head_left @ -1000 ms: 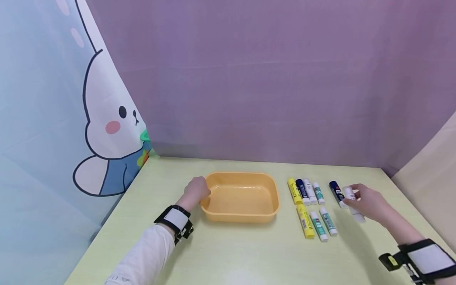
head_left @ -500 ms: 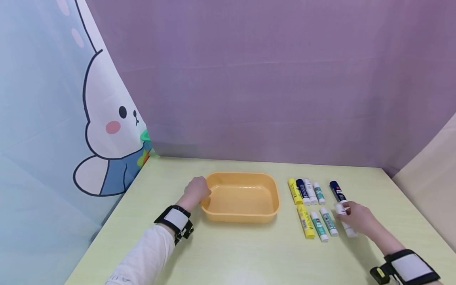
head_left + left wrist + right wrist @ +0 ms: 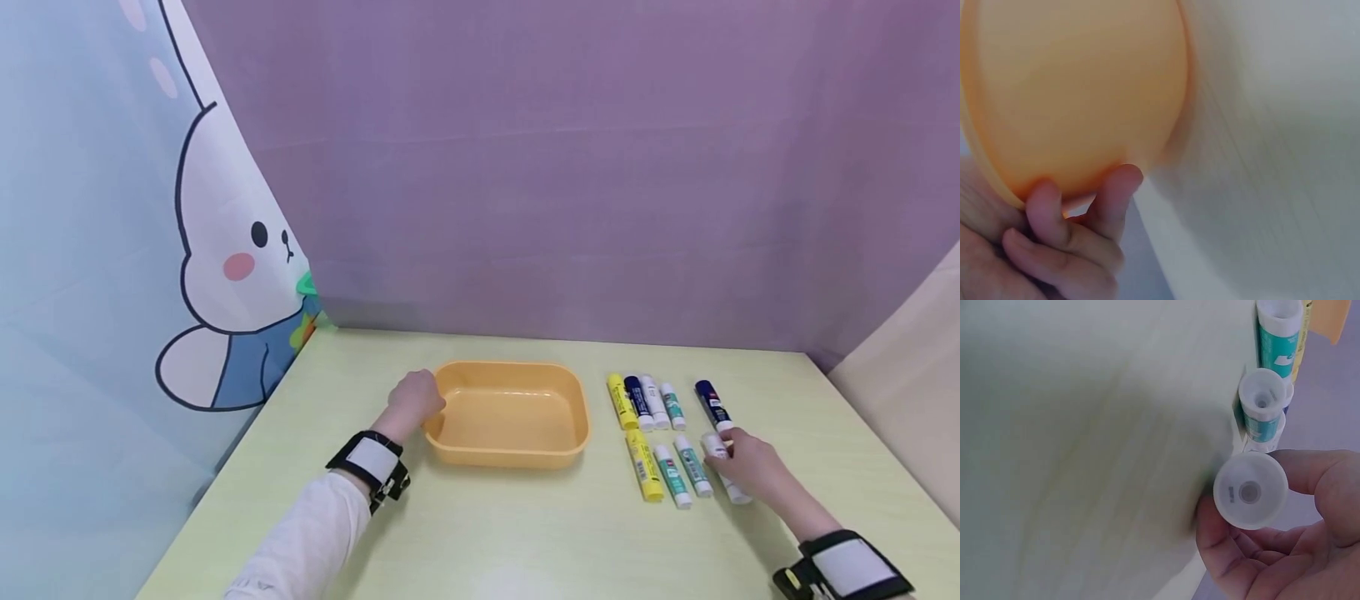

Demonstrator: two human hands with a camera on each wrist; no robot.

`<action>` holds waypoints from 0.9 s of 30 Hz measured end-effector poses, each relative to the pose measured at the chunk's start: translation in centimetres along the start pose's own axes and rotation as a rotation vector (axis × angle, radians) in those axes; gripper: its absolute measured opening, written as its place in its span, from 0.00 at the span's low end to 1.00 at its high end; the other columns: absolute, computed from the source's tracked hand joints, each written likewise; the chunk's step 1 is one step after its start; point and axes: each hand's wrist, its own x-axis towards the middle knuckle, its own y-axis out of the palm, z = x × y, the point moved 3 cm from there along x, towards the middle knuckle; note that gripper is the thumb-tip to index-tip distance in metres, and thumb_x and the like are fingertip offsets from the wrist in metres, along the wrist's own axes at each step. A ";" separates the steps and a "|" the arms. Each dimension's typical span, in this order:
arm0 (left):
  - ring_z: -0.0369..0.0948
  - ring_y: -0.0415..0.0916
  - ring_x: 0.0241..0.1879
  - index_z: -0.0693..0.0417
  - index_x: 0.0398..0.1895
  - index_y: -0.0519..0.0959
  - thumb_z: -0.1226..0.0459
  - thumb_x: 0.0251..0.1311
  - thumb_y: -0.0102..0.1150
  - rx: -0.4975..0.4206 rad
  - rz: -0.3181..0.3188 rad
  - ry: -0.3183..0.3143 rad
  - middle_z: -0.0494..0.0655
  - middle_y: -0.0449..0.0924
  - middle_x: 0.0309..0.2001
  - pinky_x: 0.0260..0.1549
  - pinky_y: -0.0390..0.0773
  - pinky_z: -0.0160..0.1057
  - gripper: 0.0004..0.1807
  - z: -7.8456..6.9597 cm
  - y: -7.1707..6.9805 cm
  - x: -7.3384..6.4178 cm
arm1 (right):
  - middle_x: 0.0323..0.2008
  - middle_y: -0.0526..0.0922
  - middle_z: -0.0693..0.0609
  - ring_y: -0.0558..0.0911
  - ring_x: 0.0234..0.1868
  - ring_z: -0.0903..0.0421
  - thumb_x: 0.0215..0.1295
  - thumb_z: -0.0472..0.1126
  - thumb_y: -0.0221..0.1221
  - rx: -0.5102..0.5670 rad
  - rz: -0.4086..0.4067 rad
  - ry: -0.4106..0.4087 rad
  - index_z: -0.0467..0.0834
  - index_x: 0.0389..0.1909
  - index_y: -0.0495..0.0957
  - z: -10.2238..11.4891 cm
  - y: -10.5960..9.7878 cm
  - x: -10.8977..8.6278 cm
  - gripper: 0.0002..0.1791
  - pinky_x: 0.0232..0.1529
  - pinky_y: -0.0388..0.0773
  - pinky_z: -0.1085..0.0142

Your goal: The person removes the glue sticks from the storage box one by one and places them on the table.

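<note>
My left hand point(image 3: 414, 396) grips the left end of a shallow orange plastic basin point(image 3: 510, 459); in the left wrist view its fingers curl at the basin's wall. At the right, my right hand point(image 3: 757, 468) pinches a white glue stick point(image 3: 738, 494) between thumb and fingers, low over or on the table. The right wrist view shows that glue stick's round white end point(image 3: 1250, 490) toward the camera. A dark blue glue stick point(image 3: 712, 402) lies just beyond the right hand. To its left is a teal-and-white glue stick point(image 3: 692, 467), close to the held one.
A back row holds a yellow stick point(image 3: 621, 403), a dark blue one point(image 3: 638, 403), a white one point(image 3: 654, 403) and a teal one point(image 3: 672, 407). In front lie a larger yellow stick point(image 3: 644, 467) and another teal one point(image 3: 672, 477). A purple curtain point(image 3: 540, 183) hangs behind the table.
My right hand has carried the white glue stick left and toward me, beside the front row. The left hand and the basin have stayed in place.
</note>
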 end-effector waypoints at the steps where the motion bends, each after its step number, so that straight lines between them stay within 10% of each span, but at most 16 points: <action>1: 0.40 0.75 0.19 0.64 0.37 0.76 0.63 0.57 0.56 0.000 0.001 -0.002 0.50 0.75 0.24 0.15 0.73 0.34 0.11 -0.1 -0.1 0.0 | 0.33 0.76 0.35 0.75 0.31 0.49 0.59 0.44 0.59 0.000 -0.004 0.001 0.21 0.51 0.62 0.0 0.0 0.0 0.32 0.28 0.74 0.60; 18: 0.39 0.74 0.13 0.58 0.25 0.75 0.51 0.62 0.52 -0.022 -0.042 -0.015 0.47 0.76 0.17 0.11 0.69 0.33 0.19 -0.2 -1.0 -0.6 | 0.32 0.76 0.34 0.75 0.30 0.49 0.57 0.44 0.60 0.011 -0.032 -0.005 0.21 0.48 0.64 0.2 0.0 -0.2 0.30 0.26 0.73 0.62; 27: 0.43 0.73 0.17 0.57 0.20 0.74 0.42 0.67 0.39 0.029 -0.173 0.010 0.51 0.74 0.20 0.11 0.68 0.36 0.31 -0.1 -3.4 -2.1 | 0.32 0.75 0.35 0.74 0.30 0.49 0.58 0.43 0.60 -0.005 -0.002 0.024 0.21 0.49 0.63 0.3 0.3 -0.2 0.31 0.27 0.74 0.61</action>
